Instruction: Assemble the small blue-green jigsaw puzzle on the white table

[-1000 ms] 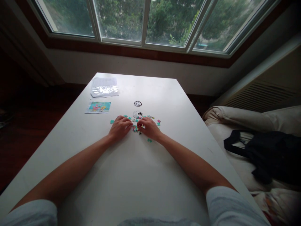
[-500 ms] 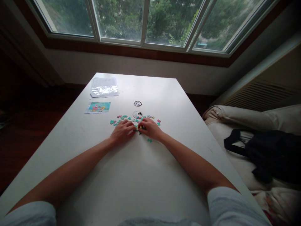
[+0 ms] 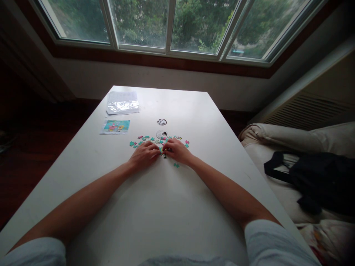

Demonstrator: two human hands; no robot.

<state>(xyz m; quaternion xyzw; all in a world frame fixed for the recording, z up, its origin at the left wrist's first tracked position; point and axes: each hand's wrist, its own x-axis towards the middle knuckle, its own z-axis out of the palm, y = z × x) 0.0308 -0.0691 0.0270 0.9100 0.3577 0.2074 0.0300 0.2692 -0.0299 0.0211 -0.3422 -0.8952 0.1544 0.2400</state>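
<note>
Plastic bag (image 3: 122,107), perhaps holding paper (image 3: 122,96); puzzle pieces (image 3: 161,142) outside.

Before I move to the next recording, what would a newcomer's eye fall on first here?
Probably the small teal and pink puzzle pieces, scattered around the person's left grip and right grip, which are close together over the white table. Next might come the colourful cartoon picture, lying toward the table's left side, nearer than the shiny plastic packet. The wide window full of greenery beyond the table also stands out.
</note>
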